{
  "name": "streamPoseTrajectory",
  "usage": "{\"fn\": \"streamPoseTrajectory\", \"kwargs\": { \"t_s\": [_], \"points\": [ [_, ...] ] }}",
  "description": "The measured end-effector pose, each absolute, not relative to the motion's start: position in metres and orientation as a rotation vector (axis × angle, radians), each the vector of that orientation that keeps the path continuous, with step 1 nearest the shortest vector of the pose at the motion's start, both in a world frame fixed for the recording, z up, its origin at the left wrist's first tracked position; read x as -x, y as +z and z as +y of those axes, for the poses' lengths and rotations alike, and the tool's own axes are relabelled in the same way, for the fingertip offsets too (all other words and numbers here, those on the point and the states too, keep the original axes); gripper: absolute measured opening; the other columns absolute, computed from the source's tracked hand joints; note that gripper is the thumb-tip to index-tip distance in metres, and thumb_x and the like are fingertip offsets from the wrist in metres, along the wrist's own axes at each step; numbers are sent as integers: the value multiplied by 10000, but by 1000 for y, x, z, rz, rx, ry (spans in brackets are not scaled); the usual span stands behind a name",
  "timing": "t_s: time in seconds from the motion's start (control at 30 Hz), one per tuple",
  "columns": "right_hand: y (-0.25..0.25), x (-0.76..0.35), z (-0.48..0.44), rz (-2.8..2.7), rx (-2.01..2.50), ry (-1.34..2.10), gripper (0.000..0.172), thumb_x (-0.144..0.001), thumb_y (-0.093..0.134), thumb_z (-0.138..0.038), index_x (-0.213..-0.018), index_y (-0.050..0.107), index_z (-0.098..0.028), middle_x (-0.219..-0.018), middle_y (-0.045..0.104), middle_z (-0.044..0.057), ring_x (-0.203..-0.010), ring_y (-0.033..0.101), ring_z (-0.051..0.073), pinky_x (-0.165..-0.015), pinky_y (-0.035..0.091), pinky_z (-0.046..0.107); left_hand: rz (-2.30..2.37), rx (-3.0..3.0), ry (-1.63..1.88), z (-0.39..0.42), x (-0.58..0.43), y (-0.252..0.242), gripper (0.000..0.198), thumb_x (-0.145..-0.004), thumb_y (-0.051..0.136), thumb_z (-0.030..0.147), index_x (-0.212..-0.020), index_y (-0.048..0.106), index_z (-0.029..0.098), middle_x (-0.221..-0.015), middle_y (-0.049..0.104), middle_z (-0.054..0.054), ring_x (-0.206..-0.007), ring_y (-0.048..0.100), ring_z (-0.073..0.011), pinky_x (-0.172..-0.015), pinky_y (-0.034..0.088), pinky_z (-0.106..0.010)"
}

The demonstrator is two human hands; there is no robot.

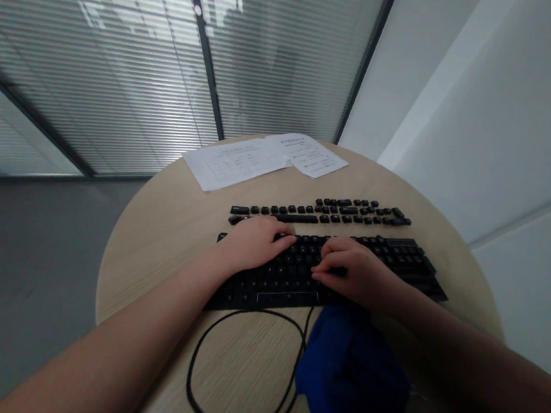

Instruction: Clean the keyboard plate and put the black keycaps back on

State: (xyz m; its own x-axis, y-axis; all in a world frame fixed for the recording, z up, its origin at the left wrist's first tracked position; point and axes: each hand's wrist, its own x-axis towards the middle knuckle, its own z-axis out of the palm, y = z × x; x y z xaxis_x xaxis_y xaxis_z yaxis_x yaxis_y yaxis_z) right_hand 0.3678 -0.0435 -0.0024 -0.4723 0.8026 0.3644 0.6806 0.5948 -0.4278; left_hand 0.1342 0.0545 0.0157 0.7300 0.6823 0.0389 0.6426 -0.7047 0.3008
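Observation:
A black keyboard lies on the round wooden table, with the space bar position at its near edge showing as a bare outlined slot. Loose black keycaps are lined up in rows just beyond it. My left hand rests over the keyboard's upper left part, fingers apart, its fingertips near the loose keycaps. Over the middle of the keyboard is my right hand, thumb and fingers closed in a pinch; whatever may be between them is too small to make out.
Printed paper sheets lie at the table's far edge. A blue cloth is at the near side, beside a looped black cable. Glass panels with blinds stand behind the table, a white wall at the right.

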Motion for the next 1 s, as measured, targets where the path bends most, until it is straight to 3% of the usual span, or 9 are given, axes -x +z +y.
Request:
{"fn": "streamPoseTrajectory", "kwargs": {
  "t_s": [0.5,1.0],
  "points": [
    [1,-362,-41,-2273,1159,355,135,-805,762,-113,-707,710,-190,-787,679,17,-806,633,164,-780,467,310,1020,-2682,291,55,-132,15,398,-998,444,462,-1114,756,244,-1060,754,-82,-978,686,-255,-857,511,-373],
    [-1,-368,-33,-2339,1092,414,87,-844,759,-168,-761,740,-190,-796,725,26,-795,640,163,-777,456,300,1010,-2664,267,56,-130,16,382,-1005,462,431,-1158,750,231,-1126,759,-76,-1051,689,-250,-957,509,-390]
  ]
}}
